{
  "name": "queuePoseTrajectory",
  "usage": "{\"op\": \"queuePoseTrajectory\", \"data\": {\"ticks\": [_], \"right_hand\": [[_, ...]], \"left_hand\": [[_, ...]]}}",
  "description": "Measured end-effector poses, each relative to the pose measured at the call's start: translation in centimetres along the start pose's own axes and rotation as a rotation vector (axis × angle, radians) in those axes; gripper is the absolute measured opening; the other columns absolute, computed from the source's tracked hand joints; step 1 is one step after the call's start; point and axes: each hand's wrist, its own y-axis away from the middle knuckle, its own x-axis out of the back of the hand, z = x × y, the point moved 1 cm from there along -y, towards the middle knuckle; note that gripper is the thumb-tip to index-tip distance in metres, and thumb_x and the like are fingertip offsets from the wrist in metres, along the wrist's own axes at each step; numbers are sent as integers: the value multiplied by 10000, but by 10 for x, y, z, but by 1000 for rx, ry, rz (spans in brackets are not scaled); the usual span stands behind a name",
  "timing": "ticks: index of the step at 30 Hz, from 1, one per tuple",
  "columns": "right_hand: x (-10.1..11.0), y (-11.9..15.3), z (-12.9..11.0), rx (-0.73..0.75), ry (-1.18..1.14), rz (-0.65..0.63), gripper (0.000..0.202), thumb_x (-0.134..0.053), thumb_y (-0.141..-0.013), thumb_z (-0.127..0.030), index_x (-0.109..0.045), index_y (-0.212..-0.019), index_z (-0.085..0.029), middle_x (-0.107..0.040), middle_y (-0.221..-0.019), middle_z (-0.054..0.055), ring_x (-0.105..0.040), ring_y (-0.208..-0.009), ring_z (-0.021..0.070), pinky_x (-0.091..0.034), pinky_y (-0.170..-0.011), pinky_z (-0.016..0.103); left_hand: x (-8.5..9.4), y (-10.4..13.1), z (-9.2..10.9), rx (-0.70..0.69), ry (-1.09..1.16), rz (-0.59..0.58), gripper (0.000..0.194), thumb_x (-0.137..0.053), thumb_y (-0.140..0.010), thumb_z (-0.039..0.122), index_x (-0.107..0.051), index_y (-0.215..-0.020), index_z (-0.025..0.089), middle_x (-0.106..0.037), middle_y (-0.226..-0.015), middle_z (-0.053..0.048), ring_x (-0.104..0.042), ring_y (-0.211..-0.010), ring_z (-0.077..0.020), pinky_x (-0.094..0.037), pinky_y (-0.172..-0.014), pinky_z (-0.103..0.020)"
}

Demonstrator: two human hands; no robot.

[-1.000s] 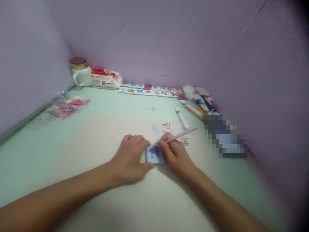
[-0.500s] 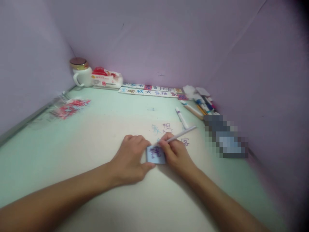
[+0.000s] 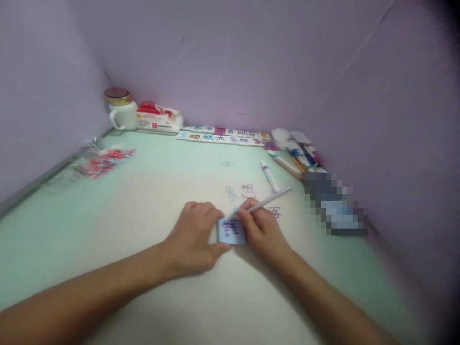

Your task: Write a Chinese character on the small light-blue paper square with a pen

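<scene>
On the table in front of me lies a small light-blue square card with a purple character drawn on it. My left hand grips the card's left side, fingers at its top edge and thumb at its lower edge. In my right hand a slim white marker is pinched, its tip at the upper part of the card and its rear end slanting up to the right. Just beyond my hands, characters in blue and purple are written on the pale table surface.
Behind stand a white lidded mug and a tissue pack, beside two rows of character tiles. A plastic bag of red and blue bits lies left. Right are a marker cap, several pens and a pixelated object.
The purple character on the card has gained strokes at its right side. Both hands keep nearly the same place, the left still on the card and the right still on the marker.
</scene>
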Motion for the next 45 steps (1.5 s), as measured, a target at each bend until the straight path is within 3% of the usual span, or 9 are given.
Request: {"op": "queuePoseTrajectory", "data": {"ticks": [34,45], "right_hand": [[0,0,-1,-8,37,40,240,-402,-899,-315,-446,-687,-210,-454,-552,-46,-456,-494,119,-346,-504,236],[-1,5,1,-52,-86,98,256,-429,-907,-379,-438,-707,-219,-416,-505,-66,-401,-449,109,-331,-453,228]], "left_hand": [[1,0,1,22,6,0,304,-679,-680,298,-569,-941,185,-585,-936,-47,-522,-892,-229,-339,-876,-410],[0,1,1,37,20,32,271,-678,-671,309,-560,-887,196,-582,-892,-33,-527,-864,-223,-350,-858,-404]]}}
